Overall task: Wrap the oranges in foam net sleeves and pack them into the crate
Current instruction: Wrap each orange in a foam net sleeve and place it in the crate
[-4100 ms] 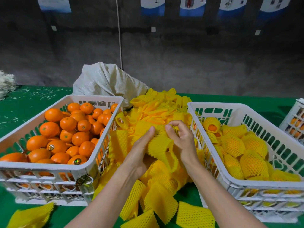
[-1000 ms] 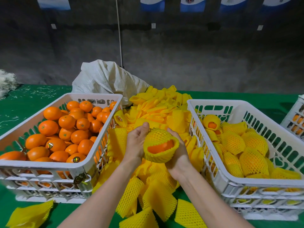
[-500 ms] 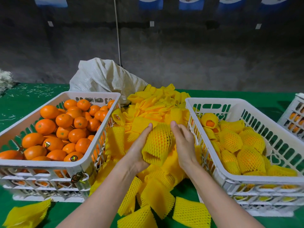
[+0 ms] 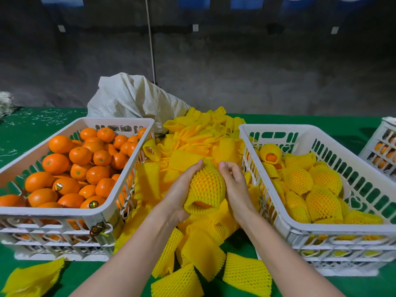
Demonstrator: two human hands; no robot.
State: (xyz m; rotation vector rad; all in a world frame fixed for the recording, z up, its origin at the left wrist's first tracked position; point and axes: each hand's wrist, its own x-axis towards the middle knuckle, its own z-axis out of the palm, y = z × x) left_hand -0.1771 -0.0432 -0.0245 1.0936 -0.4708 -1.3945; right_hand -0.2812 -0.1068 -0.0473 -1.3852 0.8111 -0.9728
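Observation:
An orange in a yellow foam net sleeve (image 4: 206, 187) sits between my hands, above the loose sleeve pile (image 4: 201, 146). My left hand (image 4: 182, 189) cups and grips its left side. My right hand (image 4: 233, 185) lies against its right side with the fingers curled near the top of the sleeve. A bit of bare orange shows at the sleeve's lower opening. The white crate on the left (image 4: 126, 168) holds several bare oranges (image 4: 81, 166). The white crate on the right (image 4: 259, 189) holds several sleeved oranges (image 4: 317, 189).
A white woven sack (image 4: 132, 97) lies behind the sleeve pile. A third crate (image 4: 383, 151) with oranges shows at the far right edge. Loose sleeves lie on the green table cover, one at front left (image 4: 32, 279). A dark wall rises behind the table.
The sleeve has been drawn further over the orange and the fruit turned, so its open end now faces down toward me. Both hands stay on it.

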